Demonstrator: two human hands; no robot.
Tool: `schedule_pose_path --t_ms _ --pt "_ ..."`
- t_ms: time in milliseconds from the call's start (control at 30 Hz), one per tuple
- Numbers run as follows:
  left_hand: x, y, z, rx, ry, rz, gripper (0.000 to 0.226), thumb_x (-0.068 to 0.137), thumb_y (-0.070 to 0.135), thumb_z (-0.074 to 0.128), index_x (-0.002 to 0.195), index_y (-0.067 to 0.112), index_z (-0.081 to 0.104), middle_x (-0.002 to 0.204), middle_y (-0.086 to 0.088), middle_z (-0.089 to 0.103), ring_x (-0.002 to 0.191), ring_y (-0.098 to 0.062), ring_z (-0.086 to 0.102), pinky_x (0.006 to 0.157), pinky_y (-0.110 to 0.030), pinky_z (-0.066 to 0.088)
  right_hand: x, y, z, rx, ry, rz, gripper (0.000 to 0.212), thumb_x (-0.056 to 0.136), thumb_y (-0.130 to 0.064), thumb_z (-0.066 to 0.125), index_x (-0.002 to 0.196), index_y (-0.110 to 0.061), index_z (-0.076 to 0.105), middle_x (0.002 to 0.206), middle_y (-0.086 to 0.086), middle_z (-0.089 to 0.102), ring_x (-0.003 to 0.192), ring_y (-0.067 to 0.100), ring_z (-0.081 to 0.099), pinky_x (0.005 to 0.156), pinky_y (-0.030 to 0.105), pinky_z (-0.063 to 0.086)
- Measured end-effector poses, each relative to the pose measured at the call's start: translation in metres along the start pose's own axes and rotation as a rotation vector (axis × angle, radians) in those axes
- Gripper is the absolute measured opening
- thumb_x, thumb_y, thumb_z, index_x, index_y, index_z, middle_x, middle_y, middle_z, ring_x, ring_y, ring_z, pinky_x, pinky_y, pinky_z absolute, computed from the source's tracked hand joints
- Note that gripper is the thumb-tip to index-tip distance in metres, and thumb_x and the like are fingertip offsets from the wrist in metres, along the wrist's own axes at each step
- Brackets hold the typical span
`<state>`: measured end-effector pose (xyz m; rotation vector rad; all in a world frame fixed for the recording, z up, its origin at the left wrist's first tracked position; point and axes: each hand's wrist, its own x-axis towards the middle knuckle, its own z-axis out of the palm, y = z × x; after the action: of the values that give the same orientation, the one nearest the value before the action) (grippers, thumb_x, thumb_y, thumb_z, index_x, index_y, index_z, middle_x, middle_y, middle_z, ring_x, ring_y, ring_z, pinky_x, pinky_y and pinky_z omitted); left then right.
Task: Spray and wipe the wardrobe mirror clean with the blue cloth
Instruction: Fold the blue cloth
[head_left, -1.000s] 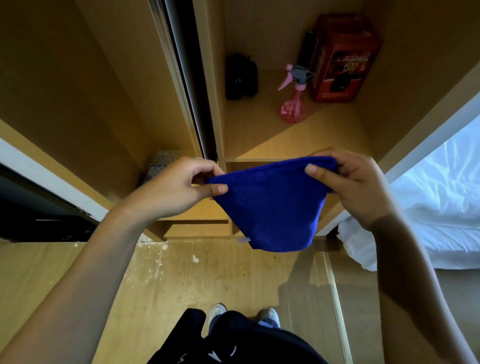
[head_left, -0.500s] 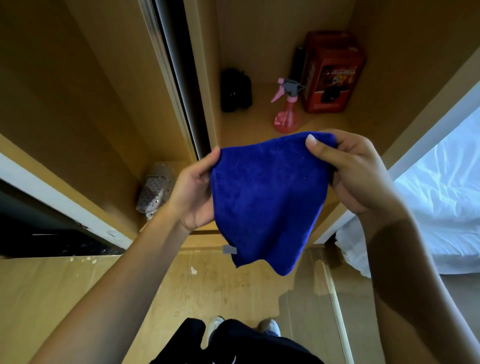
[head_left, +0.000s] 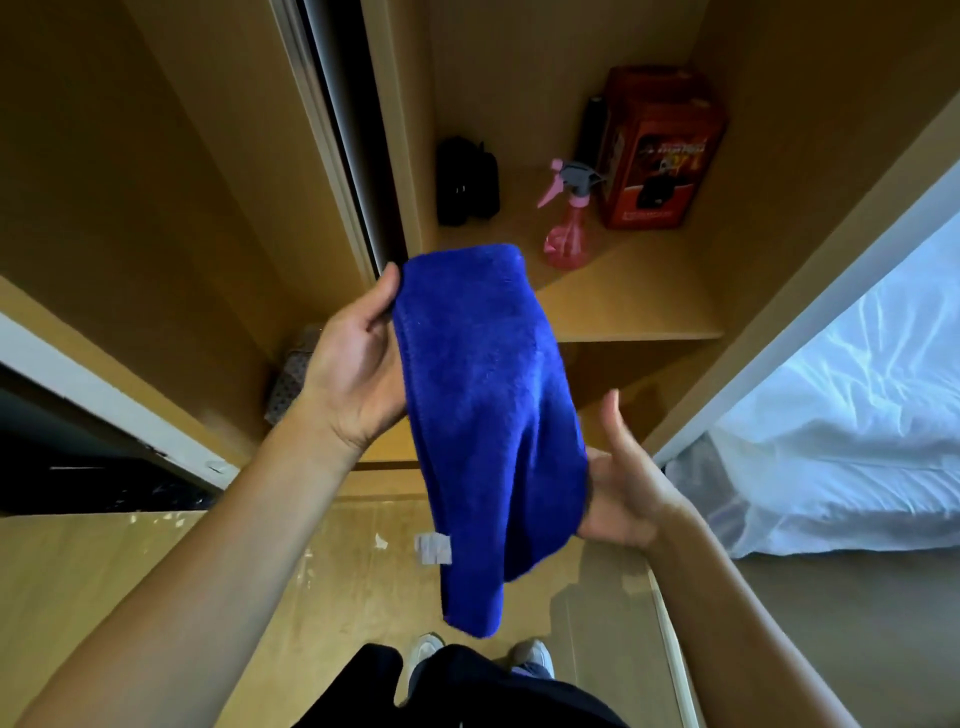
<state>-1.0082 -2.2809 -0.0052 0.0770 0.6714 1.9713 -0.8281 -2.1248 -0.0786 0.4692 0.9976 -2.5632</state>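
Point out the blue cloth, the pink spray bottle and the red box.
blue cloth (head_left: 483, 395), head view, middle of the hanging fabric.
pink spray bottle (head_left: 566, 236), head view, its clear pink body.
red box (head_left: 660, 166), head view, its printed front face.

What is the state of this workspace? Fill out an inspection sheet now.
Surface: wooden wardrobe shelf, items at its back.
Job's things: blue cloth draped over left hand; pink spray bottle upright on shelf; mirror not identifiable.
Clutter: red box, black object, patterned bag lower left.
Grippers: left hand holds cloth's top; right hand open beside its lower part.
Cables: nothing seen.
Surroundings: white bedding right; wooden floor.
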Motion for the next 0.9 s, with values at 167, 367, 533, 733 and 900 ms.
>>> schedule_pose_path --t_ms 167,367,533,733,900 --pt "-0.004 -0.002 -0.016 -0.026 0.152 0.09 0.053 0.102 0.034 0.036 0.09 0.0 0.076 0.095 -0.013 0.073 0.089 -0.025 0.072 0.072 -0.036 0.059 -0.001 -0.004 -0.006 -0.363 -0.081 0.165 0.072 0.053 -0.031 0.096 0.116 -0.013 0.066 0.117 0.004 0.071 0.111 0.019 0.066 0.088 0.028 0.053" --pt "-0.005 -0.023 -0.042 -0.184 0.256 0.018 0.054 0.098 0.029 0.041 0.073 -0.004 0.074 0.075 -0.016 0.071 0.069 -0.027 0.072 0.059 -0.038 0.059 -0.001 -0.009 0.002 -0.307 -0.037 -0.042 0.071 0.053 -0.027 0.096 0.114 -0.009 0.064 0.114 0.01 0.07 0.109 0.025 0.066 0.091 0.035 0.055" --pt "-0.016 -0.07 -0.08 -0.173 0.314 -0.258 0.07 0.097 0.058 0.03 0.11 0.0 0.066 0.107 -0.025 0.069 0.096 -0.039 0.069 0.079 -0.051 0.055 -0.001 -0.014 0.016 -0.153 0.052 -0.23 0.06 0.05 -0.024 0.097 0.105 -0.008 0.076 0.113 0.017 0.07 0.107 0.03 0.067 0.085 0.037 0.057" --pt "-0.023 -0.085 -0.08 0.149 0.229 -0.493 0.095 0.077 0.085 0.023 0.106 0.01 0.074 0.112 -0.014 0.07 0.102 -0.028 0.068 0.093 -0.044 0.043 -0.003 -0.007 0.017 -0.126 0.09 -0.208 0.054 0.049 -0.027 0.096 0.097 -0.012 0.078 0.106 0.012 0.073 0.1 0.026 0.07 0.08 0.035 0.058" --pt "-0.022 -0.068 -0.08 0.389 0.203 -0.267 0.078 0.067 0.069 0.068 0.127 0.019 0.061 0.129 -0.008 0.062 0.118 -0.023 0.061 0.095 -0.04 0.046 -0.002 -0.007 0.011 -0.14 0.073 -0.192 0.053 0.06 -0.023 0.092 0.108 -0.009 0.073 0.115 0.016 0.069 0.108 0.031 0.066 0.084 0.038 0.057"
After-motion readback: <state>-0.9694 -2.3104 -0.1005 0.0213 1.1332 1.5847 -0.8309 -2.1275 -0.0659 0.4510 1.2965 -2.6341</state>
